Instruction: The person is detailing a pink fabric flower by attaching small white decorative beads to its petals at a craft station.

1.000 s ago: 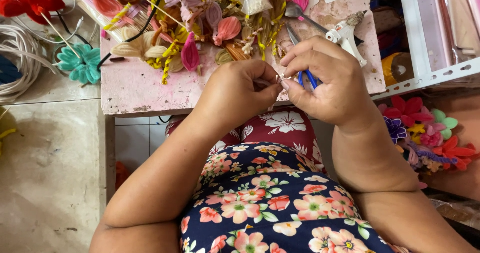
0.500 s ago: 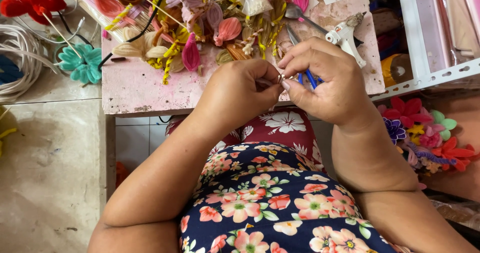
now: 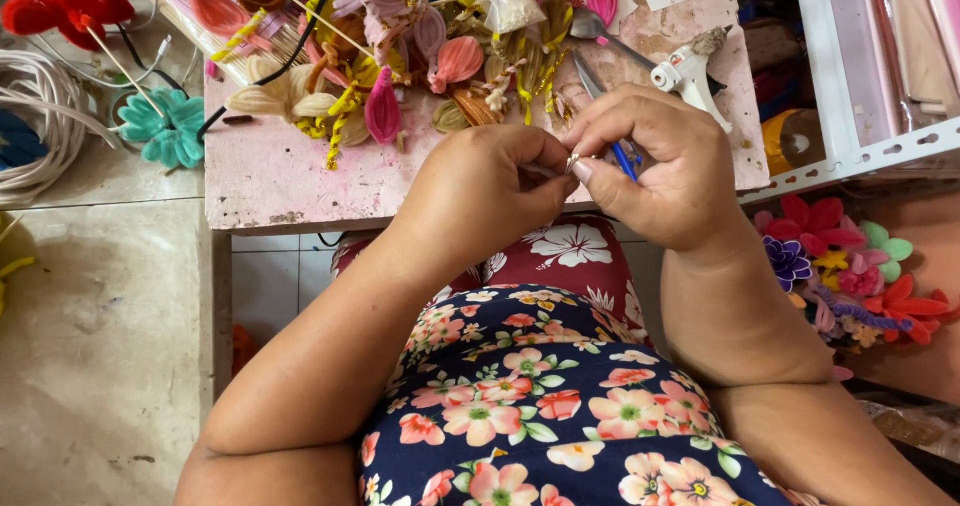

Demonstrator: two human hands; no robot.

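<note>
Seen from above: two bare hands meeting over the near edge of a pink desk [image 3: 300, 181], pinching a tiny pale piece [image 3: 572, 160] w/ a thin wire stem [image 3: 540, 170] between fingertips. Left hand [image 3: 490, 191] curled nearly shut, thumb & forefinger closed on the stem end; right hand [image 3: 665, 171] likewise closed at the tips on the small piece, w/ a blue-handled tool [image 3: 622, 159] tucked under its fingers, prob. kept there for quick reach. Piece sits right at the meeting point of both hands' fingertips, just above the desk's front edge, over the lap – held close & high, likely for a clear look at fine work. What exactly the piece is: too small to tell.

Behind the hands, desk crowded w/ handmade flower parts: pink petals [image 3: 383, 111], yellow twisted stems [image 3: 340, 116], cream petals [image 3: 265, 96], all loosely heaped towards the back, leaving the front strip bare as working room. White glue gun [image 3: 690, 71] lying on its side just beyond the right hand, near but apart. Teal flower [image 3: 165, 131] & coil of white cord [image 3: 40, 116] off to the left on the floor; red flower on a stick [image 3: 60, 6] at top left. Bunch of finished flowers [image 3: 850, 266] in red, purple & green parked at right below a white shelf rail [image 3: 850, 156], well apart from the hands.
</note>
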